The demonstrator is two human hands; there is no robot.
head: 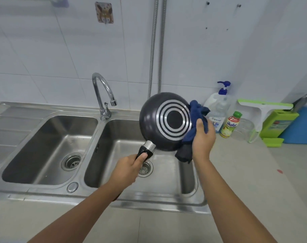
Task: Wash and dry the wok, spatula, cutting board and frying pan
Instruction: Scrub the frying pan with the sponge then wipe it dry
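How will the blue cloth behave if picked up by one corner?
Probably floppy: the blue cloth bunches above the right hand and hangs limp below it. Likely light, as one hand holds it against the frying pan.

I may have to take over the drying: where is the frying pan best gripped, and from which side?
By its black handle, from below left: the frying pan is tilted base-out, handle pointing down into the left hand, while the cloth covers its right rim.

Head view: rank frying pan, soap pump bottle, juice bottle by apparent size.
1. frying pan, though it is held nearer the camera, so its true size is unsure.
2. soap pump bottle.
3. juice bottle, standing beside it.
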